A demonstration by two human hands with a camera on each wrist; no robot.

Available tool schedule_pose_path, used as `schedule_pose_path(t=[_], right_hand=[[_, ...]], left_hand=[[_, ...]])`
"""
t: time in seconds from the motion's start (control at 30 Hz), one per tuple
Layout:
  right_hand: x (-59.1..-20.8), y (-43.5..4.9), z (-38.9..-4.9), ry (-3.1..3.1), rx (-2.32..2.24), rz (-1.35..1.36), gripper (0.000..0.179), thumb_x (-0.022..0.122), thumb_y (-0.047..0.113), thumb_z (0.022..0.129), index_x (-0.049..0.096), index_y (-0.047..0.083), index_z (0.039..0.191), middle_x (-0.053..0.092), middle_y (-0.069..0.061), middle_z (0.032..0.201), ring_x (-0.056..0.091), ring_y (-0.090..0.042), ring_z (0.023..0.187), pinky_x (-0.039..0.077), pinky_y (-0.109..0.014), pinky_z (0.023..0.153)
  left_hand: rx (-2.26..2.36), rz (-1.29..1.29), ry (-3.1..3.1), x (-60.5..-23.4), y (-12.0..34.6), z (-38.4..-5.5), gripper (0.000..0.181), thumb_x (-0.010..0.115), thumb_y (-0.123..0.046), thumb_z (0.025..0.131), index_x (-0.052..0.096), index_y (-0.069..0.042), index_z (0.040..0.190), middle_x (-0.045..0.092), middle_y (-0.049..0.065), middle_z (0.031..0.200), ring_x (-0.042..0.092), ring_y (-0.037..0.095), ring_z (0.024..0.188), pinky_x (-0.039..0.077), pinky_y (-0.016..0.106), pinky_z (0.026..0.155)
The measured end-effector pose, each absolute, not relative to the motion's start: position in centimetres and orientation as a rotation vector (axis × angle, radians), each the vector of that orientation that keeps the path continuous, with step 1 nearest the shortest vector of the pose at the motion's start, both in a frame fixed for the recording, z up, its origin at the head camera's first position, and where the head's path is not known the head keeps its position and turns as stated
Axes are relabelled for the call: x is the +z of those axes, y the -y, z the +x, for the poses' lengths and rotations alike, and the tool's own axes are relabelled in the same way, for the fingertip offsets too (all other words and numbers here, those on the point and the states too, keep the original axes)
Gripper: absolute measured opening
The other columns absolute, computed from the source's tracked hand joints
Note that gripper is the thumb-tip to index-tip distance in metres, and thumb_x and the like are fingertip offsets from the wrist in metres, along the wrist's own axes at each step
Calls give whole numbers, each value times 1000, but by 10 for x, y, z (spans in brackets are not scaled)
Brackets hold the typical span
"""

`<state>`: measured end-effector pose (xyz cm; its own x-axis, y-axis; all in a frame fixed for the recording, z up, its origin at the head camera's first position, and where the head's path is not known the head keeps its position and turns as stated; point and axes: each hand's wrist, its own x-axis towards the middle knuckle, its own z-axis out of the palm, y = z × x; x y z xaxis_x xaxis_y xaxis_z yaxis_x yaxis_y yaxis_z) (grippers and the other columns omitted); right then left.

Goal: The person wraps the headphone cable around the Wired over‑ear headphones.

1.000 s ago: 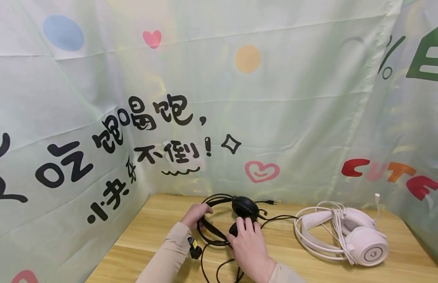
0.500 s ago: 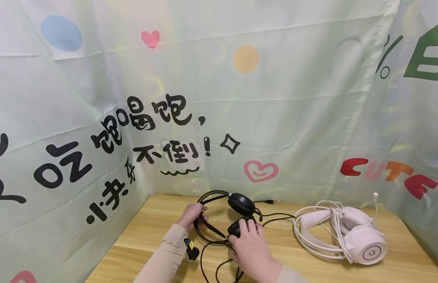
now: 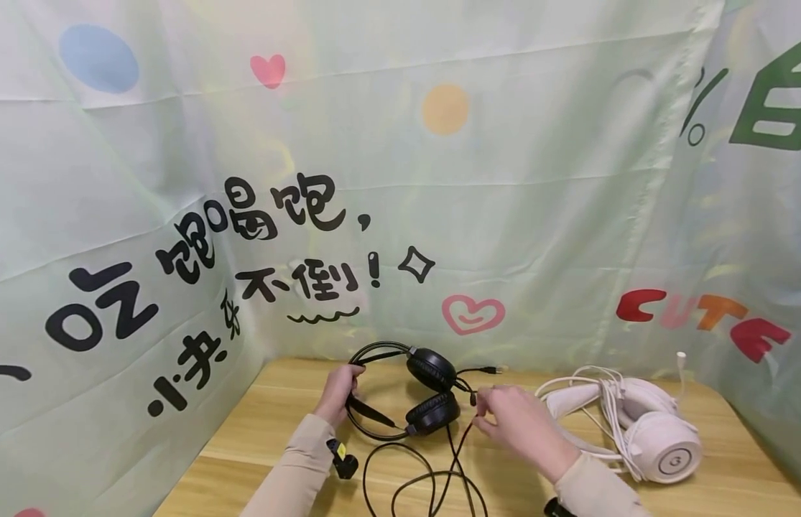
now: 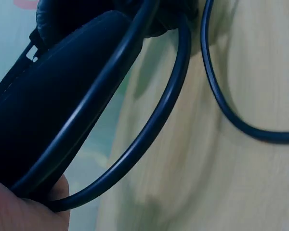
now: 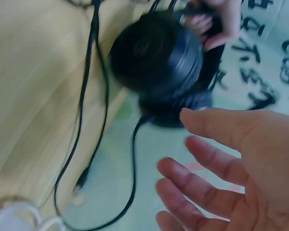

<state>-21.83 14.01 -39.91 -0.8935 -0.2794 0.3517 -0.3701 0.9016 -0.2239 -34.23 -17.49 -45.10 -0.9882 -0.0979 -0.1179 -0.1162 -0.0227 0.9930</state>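
Observation:
Black over-ear headphones (image 3: 432,413) stand tilted over the wooden table, both ear cups facing right in the head view. My left hand (image 3: 338,391) grips their headband, thumb and fingers round the band and its thin tubes. The padded strap (image 4: 53,96) and the tubes run up from that hand in the left wrist view. My right hand (image 3: 519,425) hovers right of the cups, near the black microphone tip and cable. Its fingers (image 5: 195,185) are spread and loosely bent, with nothing between them in the right wrist view.
White headphones (image 3: 661,449) with their cable wound round them lie at the right. Loops of black cable (image 3: 400,495) spread over the table front (image 3: 225,459). A black plug (image 3: 489,370) lies behind the cups. Printed cloth (image 3: 536,215) hangs around the table.
My right hand has let go of the near ear cup and moved right. The left hand has shifted slightly left with the headphones, and both cups now show.

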Motion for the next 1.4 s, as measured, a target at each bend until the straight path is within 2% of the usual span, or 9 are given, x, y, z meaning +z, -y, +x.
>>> schedule_pose_path(t=[0.13, 0.27, 0.37, 0.47, 0.57, 0.7, 0.8, 0.97, 1.4], right_hand=[[-400, -155, -232, 2730, 384, 433, 29, 92, 25, 82, 67, 18, 96, 71, -3, 91, 62, -17, 74, 53, -36, 62], [-406, -162, -242, 2808, 458, 434, 44, 88, 29, 87, 70, 9, 121, 75, -15, 115, 72, -34, 98, 61, -52, 85], [-411, -165, -248, 2902, 599, 466, 33, 82, 29, 93, 74, 9, 118, 77, -12, 113, 73, -34, 102, 60, -56, 93], [-416, -171, -256, 2947, 800, 576, 18, 72, 28, 101, 72, 11, 96, 71, 0, 87, 65, -18, 77, 58, -39, 75], [-418, -183, -265, 2931, 1135, 797, 28, 61, 23, 109, 66, 9, 86, 63, -1, 73, 56, -11, 64, 50, -29, 61], [-414, -197, -274, 2918, 1543, 919, 33, 52, 21, 113, 65, 2, 90, 59, -3, 69, 55, -11, 60, 49, -26, 57], [-409, -203, -277, 2950, 1636, 859, 35, 52, 26, 113, 65, 0, 94, 46, 5, 67, 42, -8, 56, 38, -23, 54], [-403, -208, -282, 2988, 1647, 810, 34, 56, 30, 112, 68, 3, 95, 37, 9, 64, 33, -7, 54, 34, -23, 53], [-376, -211, -284, 2998, 1539, 877, 29, 61, 26, 109, 75, 2, 101, 34, 13, 58, 25, -2, 47, 28, -19, 47]], left_hand=[[2242, -205, -2139, -446, 182, -341, 24, 60, -13, 96, 44, -16, 78, 35, -9, 59, 33, 8, 53, 33, 23, 54], [2284, -155, -2037, -443, 189, -338, 32, 58, -13, 96, 39, -17, 71, 32, -9, 59, 30, 7, 51, 31, 22, 52], [2340, -128, -1946, -440, 195, -337, 34, 57, -13, 98, 37, -17, 69, 31, -9, 57, 31, 6, 50, 32, 21, 52], [2378, -100, -1895, -437, 199, -335, 33, 55, -15, 99, 38, -18, 72, 30, -9, 58, 32, 5, 49, 33, 21, 52], [2400, -70, -1870, -432, 204, -334, 33, 56, -15, 99, 38, -19, 71, 28, -10, 56, 30, 4, 47, 32, 19, 50], [2392, 18, -1897, -426, 214, -333, 34, 57, -12, 97, 38, -17, 69, 27, -10, 54, 26, 2, 44, 27, 16, 44], [2374, 73, -1921, -423, 219, -331, 29, 55, -9, 98, 42, -15, 73, 29, -10, 54, 25, 2, 43, 25, 16, 42], [2348, 127, -1923, -418, 221, -328, 20, 54, -7, 98, 49, -13, 79, 30, -8, 55, 25, 3, 43, 24, 17, 42], [2234, 102, -2129, -409, 220, -324, 15, 59, -9, 97, 54, -12, 83, 29, -9, 57, 24, 4, 45, 27, 19, 44]])
